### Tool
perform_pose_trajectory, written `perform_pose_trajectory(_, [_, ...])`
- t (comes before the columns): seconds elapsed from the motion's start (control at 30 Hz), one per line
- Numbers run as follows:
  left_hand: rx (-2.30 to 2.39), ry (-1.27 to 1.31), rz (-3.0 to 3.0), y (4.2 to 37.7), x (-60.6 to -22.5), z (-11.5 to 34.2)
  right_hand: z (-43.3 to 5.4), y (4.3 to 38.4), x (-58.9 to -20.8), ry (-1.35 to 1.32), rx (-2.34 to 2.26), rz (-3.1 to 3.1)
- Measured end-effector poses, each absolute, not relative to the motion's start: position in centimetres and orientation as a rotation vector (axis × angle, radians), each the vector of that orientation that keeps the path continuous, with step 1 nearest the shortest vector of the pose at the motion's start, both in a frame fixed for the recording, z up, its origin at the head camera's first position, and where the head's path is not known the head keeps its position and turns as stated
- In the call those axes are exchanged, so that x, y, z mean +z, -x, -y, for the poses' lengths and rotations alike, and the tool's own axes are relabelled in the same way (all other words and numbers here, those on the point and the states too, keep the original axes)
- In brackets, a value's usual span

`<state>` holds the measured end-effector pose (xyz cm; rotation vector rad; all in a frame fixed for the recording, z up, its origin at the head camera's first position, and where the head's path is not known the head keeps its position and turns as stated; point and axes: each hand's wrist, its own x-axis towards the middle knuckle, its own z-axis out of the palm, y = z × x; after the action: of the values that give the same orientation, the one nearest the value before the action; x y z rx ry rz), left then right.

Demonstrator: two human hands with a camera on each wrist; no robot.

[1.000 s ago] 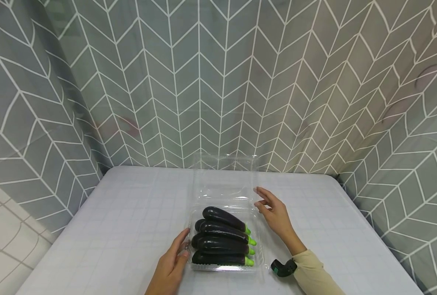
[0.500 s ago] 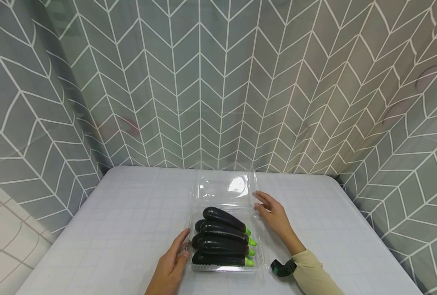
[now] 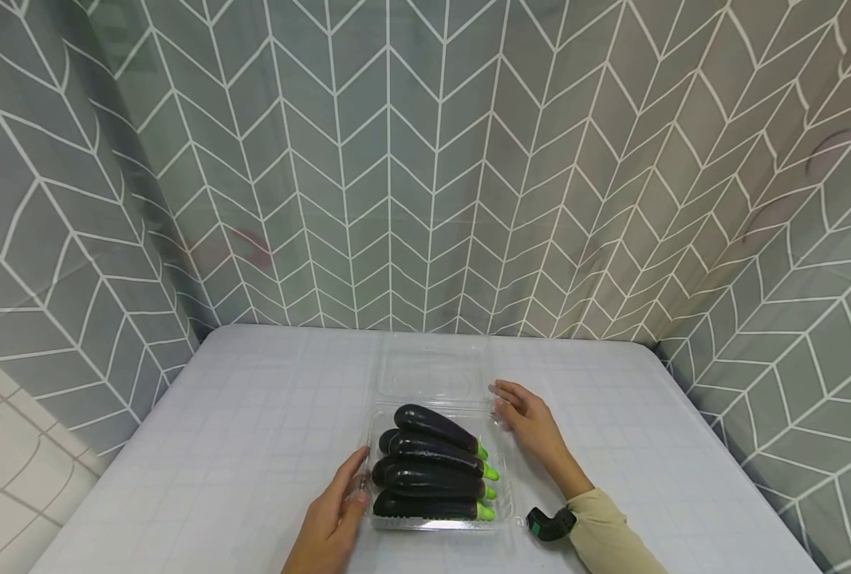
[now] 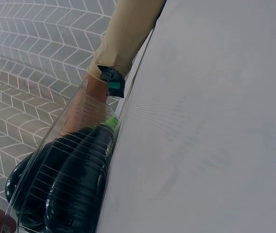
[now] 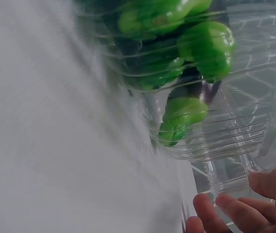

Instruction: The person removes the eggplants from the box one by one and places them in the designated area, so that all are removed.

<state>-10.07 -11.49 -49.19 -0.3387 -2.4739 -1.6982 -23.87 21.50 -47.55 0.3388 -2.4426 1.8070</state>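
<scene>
A clear plastic clamshell container [image 3: 435,524] lies on the table with its see-through lid [image 3: 432,375] folded back behind it. Inside are several dark eggplants [image 3: 432,478], stacked side by side with their green stem ends to the right. At the container's left side rests my left hand [image 3: 332,510], fingers straight along the rim and thumb against the edge. My right hand [image 3: 533,418] is by the back right corner, near the hinge. In the right wrist view its thumb [image 5: 264,183] touches the rim and its fingers are loosely bent beside the lid.
A white cloth covers the table [image 3: 267,414]. Beyond it hangs a grey curtain [image 3: 425,199] with white chevron lines. Near the right sleeve is a black wrist device [image 3: 550,524]. White tiles [image 3: 16,446] show at the lower left.
The lid has tipped backward and down, from standing up to lying nearly flat on the table. My right hand has come slightly down toward the hinge corner. The left hand has stayed put.
</scene>
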Motion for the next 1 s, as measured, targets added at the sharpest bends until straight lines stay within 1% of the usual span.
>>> perform_pose_trajectory(0.2, [-1.686,0.319,2.460,10.0,-49.2,11.5,-21.5,23.8,-47.8,-0.306,1.849,2.431])
perform_pose_trajectory(0.33, [-1.685,0.283,2.466,9.9,-48.9,11.4,-21.4,23.8,-47.6,-0.261,1.792,2.455])
perform_pose_trajectory(0.6, [-1.685,0.255,2.489,10.2,-48.8,11.8,-20.8,22.9,-46.1,-0.275,1.201,2.509])
perform_pose_trajectory(0.73, [-1.675,0.281,2.442,10.4,-49.0,12.1,-20.0,21.4,-44.7,-0.392,1.141,2.430])
perform_pose_trajectory(0.87, [-1.673,0.343,2.415,10.6,-49.1,12.4,-18.8,19.3,-43.5,-0.589,1.162,2.390])
perform_pose_trajectory(1.0, [-1.655,0.390,2.442,10.7,-49.3,12.4,-18.1,17.3,-43.0,-0.796,1.207,2.371])
